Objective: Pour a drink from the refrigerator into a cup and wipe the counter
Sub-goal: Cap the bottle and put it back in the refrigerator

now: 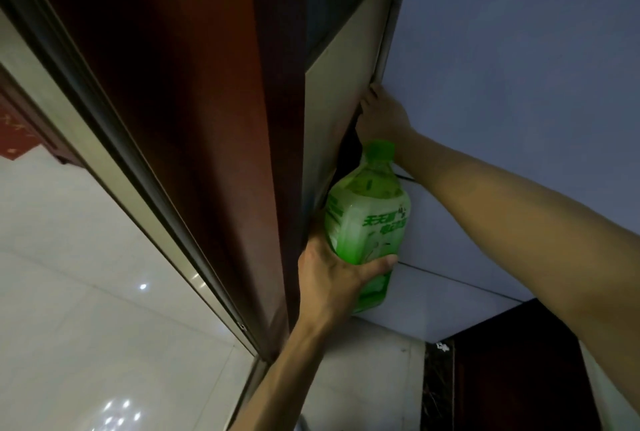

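My left hand [332, 274] grips the lower body of a large green drink bottle [369, 219] with a green cap and a green-and-white label. The bottle stands upright in front of the pale blue refrigerator door [519, 67]. My right hand [381, 112] reaches above the bottle, its fingers hooked over the left edge of that door where it meets the beige refrigerator side [343, 84]. A narrow dark gap shows beside the door edge, just above the bottle cap. No cup or counter is in view.
A dark red-brown wooden panel [194, 101] and a metal sliding-door frame [114, 167] run diagonally at the left. Glossy pale floor tiles [86, 309] lie below. A dark wooden cabinet [512, 371] stands at the lower right.
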Action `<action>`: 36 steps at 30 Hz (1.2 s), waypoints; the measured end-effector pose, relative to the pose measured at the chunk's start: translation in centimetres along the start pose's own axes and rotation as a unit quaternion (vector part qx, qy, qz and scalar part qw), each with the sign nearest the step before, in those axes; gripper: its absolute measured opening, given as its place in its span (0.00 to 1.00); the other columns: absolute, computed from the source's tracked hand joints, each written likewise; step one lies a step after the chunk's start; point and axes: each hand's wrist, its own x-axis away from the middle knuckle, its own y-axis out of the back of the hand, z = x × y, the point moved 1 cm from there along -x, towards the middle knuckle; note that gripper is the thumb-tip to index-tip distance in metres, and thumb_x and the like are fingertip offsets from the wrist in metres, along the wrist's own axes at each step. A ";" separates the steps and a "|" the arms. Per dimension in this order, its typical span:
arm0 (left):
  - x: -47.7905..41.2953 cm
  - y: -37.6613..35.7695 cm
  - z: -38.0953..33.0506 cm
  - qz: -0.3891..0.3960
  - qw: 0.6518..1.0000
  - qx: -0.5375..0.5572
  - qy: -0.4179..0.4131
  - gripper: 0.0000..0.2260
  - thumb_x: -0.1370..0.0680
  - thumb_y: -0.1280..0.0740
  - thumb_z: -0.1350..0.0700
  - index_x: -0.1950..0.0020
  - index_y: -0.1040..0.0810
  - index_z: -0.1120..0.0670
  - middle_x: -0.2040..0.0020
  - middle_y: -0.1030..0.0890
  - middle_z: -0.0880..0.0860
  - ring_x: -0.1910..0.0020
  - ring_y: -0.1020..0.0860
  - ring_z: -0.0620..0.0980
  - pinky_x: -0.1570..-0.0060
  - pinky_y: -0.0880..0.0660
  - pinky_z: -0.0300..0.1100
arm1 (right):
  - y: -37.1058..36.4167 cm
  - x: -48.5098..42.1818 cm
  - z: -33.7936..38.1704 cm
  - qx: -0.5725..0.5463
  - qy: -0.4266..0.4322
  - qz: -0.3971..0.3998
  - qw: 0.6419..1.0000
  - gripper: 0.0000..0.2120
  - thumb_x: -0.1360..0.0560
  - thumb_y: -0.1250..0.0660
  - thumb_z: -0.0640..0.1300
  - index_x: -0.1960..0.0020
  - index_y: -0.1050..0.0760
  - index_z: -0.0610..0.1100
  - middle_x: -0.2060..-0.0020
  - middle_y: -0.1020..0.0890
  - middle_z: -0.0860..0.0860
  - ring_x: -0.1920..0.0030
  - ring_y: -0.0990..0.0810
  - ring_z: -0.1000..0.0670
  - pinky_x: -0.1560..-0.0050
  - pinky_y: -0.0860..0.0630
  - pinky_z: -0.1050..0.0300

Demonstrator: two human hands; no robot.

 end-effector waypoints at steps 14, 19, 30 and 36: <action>2.4 2.0 0.1 0.012 0.995 0.087 0.044 0.36 0.43 0.16 0.48 0.42 0.29 0.51 0.47 0.18 0.48 0.49 0.17 0.47 0.54 0.17 0.47 | 1.4 3.2 1.1 0.087 0.071 -0.012 0.994 0.18 0.21 0.39 0.50 0.41 0.23 0.37 0.36 0.25 0.38 0.31 0.35 0.38 0.25 0.53 0.45; 3.9 3.2 0.4 -0.009 0.993 0.112 0.029 0.34 0.42 0.15 0.50 0.41 0.28 0.51 0.48 0.17 0.47 0.49 0.17 0.47 0.54 0.17 0.50 | 0.6 7.9 2.5 0.088 0.087 -0.095 0.988 0.18 0.20 0.43 0.46 0.37 0.23 0.38 0.32 0.28 0.40 0.26 0.40 0.39 0.24 0.54 0.47; 9.3 4.9 0.8 -0.036 0.993 0.116 -0.002 0.41 0.45 0.18 0.44 0.36 0.29 0.48 0.46 0.18 0.46 0.47 0.18 0.46 0.50 0.18 0.53 | 1.2 21.4 6.3 0.036 0.122 -0.169 0.977 0.08 0.35 0.31 0.38 0.58 0.17 0.37 0.56 0.18 0.42 0.48 0.22 0.41 0.33 0.38 0.52; 15.2 5.1 0.7 0.010 0.996 0.087 -0.032 0.40 0.42 0.16 0.51 0.34 0.30 0.49 0.46 0.19 0.46 0.47 0.18 0.43 0.52 0.17 0.45 | 1.7 31.3 6.3 0.043 0.126 -0.163 0.978 0.06 0.34 0.35 0.38 0.61 0.20 0.43 0.63 0.21 0.48 0.54 0.21 0.45 0.38 0.27 0.51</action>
